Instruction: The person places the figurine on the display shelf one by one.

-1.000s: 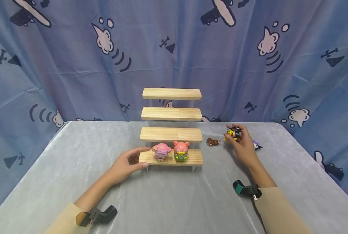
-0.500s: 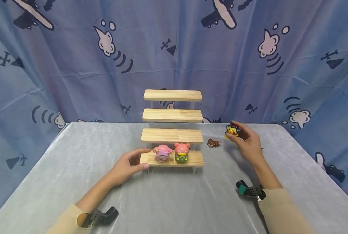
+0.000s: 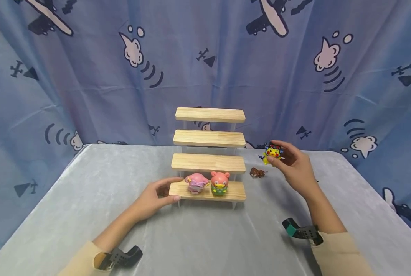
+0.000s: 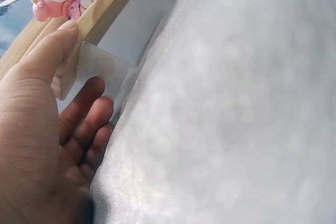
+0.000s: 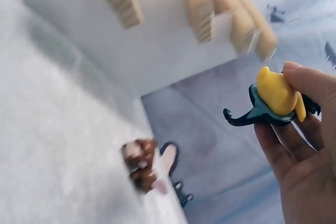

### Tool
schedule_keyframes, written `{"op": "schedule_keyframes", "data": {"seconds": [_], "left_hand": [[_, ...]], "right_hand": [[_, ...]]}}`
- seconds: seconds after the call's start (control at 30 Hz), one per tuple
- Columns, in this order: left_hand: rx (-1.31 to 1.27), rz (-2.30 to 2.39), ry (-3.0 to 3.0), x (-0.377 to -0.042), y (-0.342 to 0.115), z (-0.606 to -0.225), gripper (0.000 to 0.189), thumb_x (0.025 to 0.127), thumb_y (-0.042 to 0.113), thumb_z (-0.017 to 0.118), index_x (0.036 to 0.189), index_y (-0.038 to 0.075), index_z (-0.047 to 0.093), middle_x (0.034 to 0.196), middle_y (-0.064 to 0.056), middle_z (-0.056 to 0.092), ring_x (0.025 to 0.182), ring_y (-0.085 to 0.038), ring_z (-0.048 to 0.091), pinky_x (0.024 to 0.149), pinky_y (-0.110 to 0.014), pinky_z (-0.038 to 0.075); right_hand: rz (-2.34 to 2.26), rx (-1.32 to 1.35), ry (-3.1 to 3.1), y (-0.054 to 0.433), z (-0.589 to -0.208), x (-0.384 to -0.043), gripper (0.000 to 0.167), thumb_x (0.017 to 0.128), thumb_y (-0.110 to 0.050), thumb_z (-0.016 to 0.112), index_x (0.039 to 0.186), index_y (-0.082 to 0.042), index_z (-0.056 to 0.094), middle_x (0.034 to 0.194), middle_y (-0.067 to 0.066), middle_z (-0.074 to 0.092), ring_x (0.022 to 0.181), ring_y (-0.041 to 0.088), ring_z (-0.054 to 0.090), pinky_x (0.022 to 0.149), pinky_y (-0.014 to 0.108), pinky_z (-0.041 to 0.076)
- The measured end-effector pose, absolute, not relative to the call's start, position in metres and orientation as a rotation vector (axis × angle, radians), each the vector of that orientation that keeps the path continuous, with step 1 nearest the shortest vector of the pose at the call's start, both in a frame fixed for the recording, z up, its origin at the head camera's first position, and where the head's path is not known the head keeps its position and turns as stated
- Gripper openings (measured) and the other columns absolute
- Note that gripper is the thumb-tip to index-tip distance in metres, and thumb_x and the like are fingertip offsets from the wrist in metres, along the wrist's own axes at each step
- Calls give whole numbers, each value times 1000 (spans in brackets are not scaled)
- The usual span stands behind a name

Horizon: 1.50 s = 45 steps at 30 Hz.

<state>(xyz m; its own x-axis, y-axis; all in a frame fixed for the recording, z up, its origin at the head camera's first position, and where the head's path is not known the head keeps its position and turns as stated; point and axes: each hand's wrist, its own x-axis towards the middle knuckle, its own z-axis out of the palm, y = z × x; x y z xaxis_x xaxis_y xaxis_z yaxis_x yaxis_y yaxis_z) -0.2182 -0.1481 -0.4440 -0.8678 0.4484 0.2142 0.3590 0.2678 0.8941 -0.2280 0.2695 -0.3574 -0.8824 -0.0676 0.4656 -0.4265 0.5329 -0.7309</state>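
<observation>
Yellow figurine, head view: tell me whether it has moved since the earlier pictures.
Yes: judged against the brown figurine, the yellow figurine has shifted left and up in that view.

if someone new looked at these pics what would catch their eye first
Probably the pale wooden stand in the middle, its four steps rising before the blue curtain, with a pink figure and a coral figure side by side on the lowest step. Next, likely the bright yellow figure pinched in the right hand, right of the stand.
</observation>
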Motion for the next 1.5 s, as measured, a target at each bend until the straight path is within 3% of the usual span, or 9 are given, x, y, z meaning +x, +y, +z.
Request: {"op": "schedule_keyframes", "data": {"seconds": [0.23, 0.43, 0.77, 1.0, 1.13, 1.5], "left_hand": [[762, 1681, 2455, -217, -152, -442, 53, 91, 19, 76, 141, 15, 59, 96, -5, 72, 79, -11, 65, 71, -25, 54], [742, 1676, 2440, -218, -151, -443, 54, 90, 20, 78, 140, 19, 60, 97, -5, 72, 81, -13, 66, 71, -25, 53], [758, 1698, 2412, -219, -150, -442, 53, 90, 19, 77, 141, 15, 59, 103, -9, 72, 83, -13, 66, 73, -25, 54], [768, 1699, 2401, -219, -149, -441, 52, 91, 18, 76, 141, 15, 59, 106, -9, 72, 82, -12, 65, 73, -24, 53], [750, 1698, 2412, -218, -150, -439, 52, 91, 18, 76, 140, 15, 60, 104, -8, 71, 81, -12, 64, 73, -24, 52], [768, 1704, 2403, -220, -150, -443, 52, 91, 18, 77, 140, 15, 60, 101, -6, 72, 80, -12, 64, 71, -24, 52]], "right_hand": [[1315, 508, -2383, 253, -333, -227, 48, 95, -9, 70, 142, -9, 57, 122, -15, 61, 102, -1, 64, 85, 9, 52], [1285, 560, -2391, 243, -318, -224, 48, 96, -7, 68, 142, -9, 56, 115, -14, 63, 96, -1, 64, 81, 10, 53], [1330, 647, -2362, 216, -288, -222, 47, 95, -4, 69, 140, -10, 58, 115, -9, 65, 96, 3, 66, 82, 13, 54], [1395, 727, -2315, 189, -271, -220, 45, 94, -2, 69, 137, -9, 61, 120, -5, 64, 105, 8, 65, 90, 13, 53], [1456, 777, -2281, 170, -261, -221, 44, 91, 1, 71, 134, -7, 63, 122, -3, 64, 102, 11, 65, 89, 16, 55], [1647, 914, -2164, 136, -273, -228, 47, 88, 7, 72, 132, -2, 62, 123, 4, 63, 105, 13, 66, 88, 21, 57]]}}
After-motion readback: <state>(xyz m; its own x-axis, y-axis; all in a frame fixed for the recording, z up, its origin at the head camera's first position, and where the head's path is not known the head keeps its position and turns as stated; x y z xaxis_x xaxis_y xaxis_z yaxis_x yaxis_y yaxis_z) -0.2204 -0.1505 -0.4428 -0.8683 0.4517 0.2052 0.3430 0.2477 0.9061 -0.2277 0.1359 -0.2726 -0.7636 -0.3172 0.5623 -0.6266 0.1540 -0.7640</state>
